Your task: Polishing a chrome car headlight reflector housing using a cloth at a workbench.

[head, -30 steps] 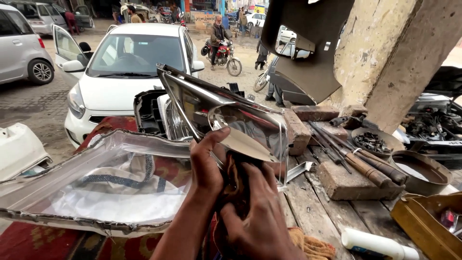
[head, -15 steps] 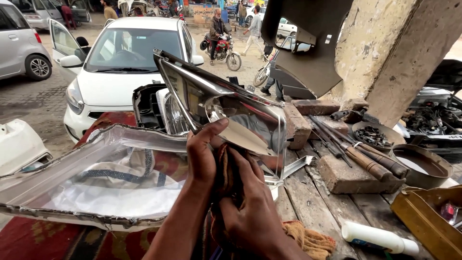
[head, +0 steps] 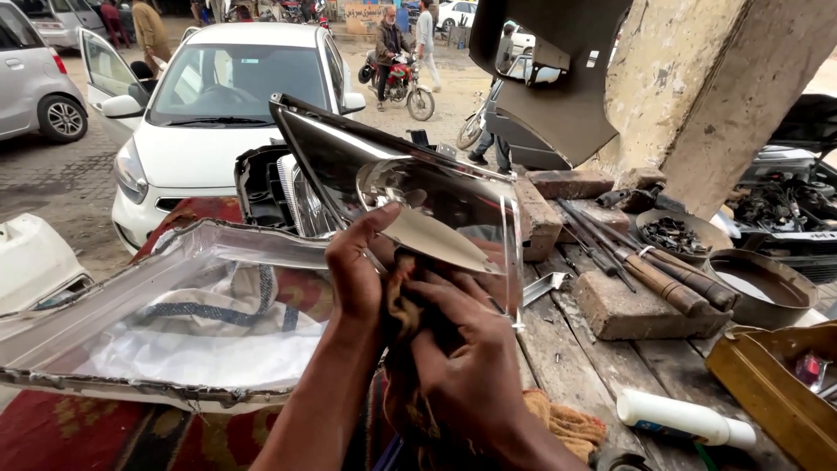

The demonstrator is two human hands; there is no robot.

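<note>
Chrome headlight reflector housing (head: 418, 187) upright on wooden workbench (head: 593, 375). Left hand (head: 362, 270) clasps its lower edge; right hand (head: 466, 366) closed on dirty brown rag (head: 410, 301) against it.

Bricks (head: 610, 301) and tools (head: 649, 270) crowd the right; clear lens (head: 174, 323) blocks left.

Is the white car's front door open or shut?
Open. The white car has its front door swung outward from the body, its inner side facing the camera.
</note>
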